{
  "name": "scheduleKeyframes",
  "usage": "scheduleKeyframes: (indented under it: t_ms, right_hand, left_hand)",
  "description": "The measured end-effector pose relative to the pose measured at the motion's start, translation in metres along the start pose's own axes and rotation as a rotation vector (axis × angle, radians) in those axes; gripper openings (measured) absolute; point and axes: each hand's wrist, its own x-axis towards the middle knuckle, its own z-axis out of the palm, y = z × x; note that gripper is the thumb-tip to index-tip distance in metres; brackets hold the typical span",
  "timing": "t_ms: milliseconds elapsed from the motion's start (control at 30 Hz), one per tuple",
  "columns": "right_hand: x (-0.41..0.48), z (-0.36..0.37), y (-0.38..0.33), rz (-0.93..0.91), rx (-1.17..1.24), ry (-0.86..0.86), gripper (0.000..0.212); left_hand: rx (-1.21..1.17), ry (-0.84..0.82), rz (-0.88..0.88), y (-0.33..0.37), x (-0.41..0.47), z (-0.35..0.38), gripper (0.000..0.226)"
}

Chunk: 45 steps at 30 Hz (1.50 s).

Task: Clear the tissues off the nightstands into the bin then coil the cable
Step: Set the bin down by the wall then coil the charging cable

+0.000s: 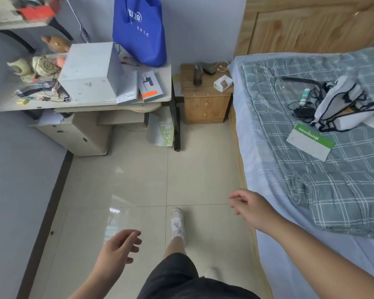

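Note:
A small wooden nightstand (205, 104) stands against the far wall, between the desk and the bed. On its top lie a white cable (221, 66), a dark bottle (197, 75), a dark object and a small white box (222, 83). I cannot make out any tissues or a bin. My left hand (119, 247) hangs low over the floor tiles, fingers loosely apart and holding nothing. My right hand (248, 205) is raised beside the bed's edge, also loose and holding nothing. Both hands are far from the nightstand.
A cluttered desk (95, 103) at the left carries a grey box (91, 70), a blue bag (140, 29) and small cartons. The bed (311, 169) fills the right, with a white pouch, black cords and a green-white packet on it. Tiled floor lies between.

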Motion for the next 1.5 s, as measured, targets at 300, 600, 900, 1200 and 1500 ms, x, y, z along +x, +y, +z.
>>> scheduleKeyframes:
  t_ms: [300, 600, 900, 1200, 1500]
  right_hand:
    - [0.115, -0.048, -0.043, 0.149, 0.110, 0.109, 0.018]
    - [0.197, -0.113, -0.014, 0.362, 0.214, 0.188, 0.014]
    - [0.376, -0.262, -0.070, 0.290, 0.292, 0.176, 0.018]
    - [0.551, -0.382, -0.190, 0.128, 0.291, 0.185, 0.016]
    - [0.680, -0.415, -0.256, 0.223, 0.355, 0.168, 0.015]
  left_hand:
    - [0.119, -0.190, 0.111, 0.181, 0.190, 0.007, 0.019]
    - [0.160, -0.236, 0.204, 0.352, 0.327, 0.069, 0.019]
    - [0.157, -0.180, 0.115, 0.451, 0.407, 0.160, 0.018]
    - [0.093, -0.136, 0.036, 0.529, 0.493, 0.194, 0.018]
    - [0.021, -0.243, 0.017, 0.641, 0.648, 0.221, 0.014]
